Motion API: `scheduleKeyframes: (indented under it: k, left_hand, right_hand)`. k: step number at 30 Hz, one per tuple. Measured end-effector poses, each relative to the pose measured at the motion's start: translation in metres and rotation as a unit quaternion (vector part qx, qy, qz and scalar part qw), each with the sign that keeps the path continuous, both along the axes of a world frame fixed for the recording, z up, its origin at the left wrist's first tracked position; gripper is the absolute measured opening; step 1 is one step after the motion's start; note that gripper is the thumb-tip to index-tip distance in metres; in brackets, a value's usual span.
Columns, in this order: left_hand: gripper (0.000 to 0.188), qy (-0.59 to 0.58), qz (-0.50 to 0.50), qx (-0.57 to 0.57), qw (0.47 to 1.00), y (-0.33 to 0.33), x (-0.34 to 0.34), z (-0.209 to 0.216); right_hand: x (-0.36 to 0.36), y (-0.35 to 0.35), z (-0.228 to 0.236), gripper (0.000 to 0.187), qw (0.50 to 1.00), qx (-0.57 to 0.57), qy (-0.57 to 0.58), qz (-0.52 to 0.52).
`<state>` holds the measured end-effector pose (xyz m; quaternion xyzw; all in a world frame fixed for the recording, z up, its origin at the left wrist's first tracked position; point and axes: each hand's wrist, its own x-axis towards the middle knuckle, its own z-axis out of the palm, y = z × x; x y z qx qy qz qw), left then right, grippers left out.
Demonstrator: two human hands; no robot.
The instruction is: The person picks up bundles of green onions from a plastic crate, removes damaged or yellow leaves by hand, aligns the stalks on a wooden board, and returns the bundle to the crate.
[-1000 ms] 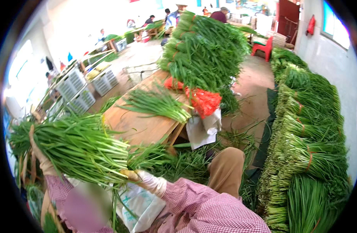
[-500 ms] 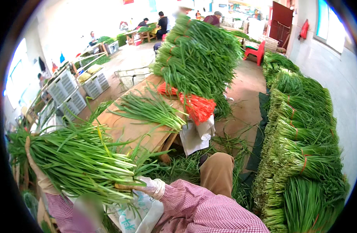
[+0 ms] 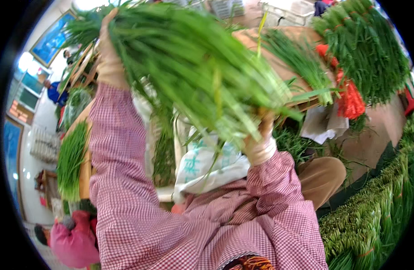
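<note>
A large loose bunch of garlic chives (image 3: 184,58) is held up in front of me, blurred by motion. My left hand (image 3: 108,56) grips it near the leafy end at upper left. Around its pale stem end, lower right, my right hand (image 3: 261,135) is closed; its fingers are partly hidden by the stems. A yellow strip (image 3: 217,83) lies across the leaves. Below the bunch, a white plastic sack (image 3: 211,164) covers my lap. On the wooden table (image 3: 283,38) rests a smaller bunch of chives (image 3: 301,63), with red plastic ties (image 3: 350,96) hanging beside it.
Tied chives are stacked high (image 3: 364,49) at the table's far right. More tied bundles (image 3: 369,225) line the floor at lower right. Another bunch (image 3: 74,162) lies on a board at left. A person in pink (image 3: 76,240) is at lower left, another in blue (image 3: 56,93) farther off.
The view has swung left and downward. Both hands have raised the bunch of chives away from my lap, still gripping its two ends.
</note>
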<state>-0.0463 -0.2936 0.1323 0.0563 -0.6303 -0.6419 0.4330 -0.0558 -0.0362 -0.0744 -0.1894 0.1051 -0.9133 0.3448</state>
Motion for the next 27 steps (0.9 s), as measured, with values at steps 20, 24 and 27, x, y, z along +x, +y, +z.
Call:
scheduleKeyframes:
  k: [20, 24, 27]
  left_hand:
    - [0.022, 0.032, -0.067, 0.099, 0.992, -0.018, -0.030, 0.018]
    - [0.018, 0.083, -0.087, 0.071, 0.990, -0.010, -0.034, 0.043]
    - [0.020, 0.073, -0.087, 0.051, 0.992, -0.006, -0.026, 0.046]
  right_hand:
    - [-0.008, 0.019, 0.077, 0.026, 0.845, 0.289, 0.362, -0.268]
    - [-0.022, -0.008, 0.067, 0.025, 0.554, 0.395, 0.636, -0.363]
    - [-0.020, -0.015, 0.028, 0.025, 0.309, 0.574, 0.701, -0.290]
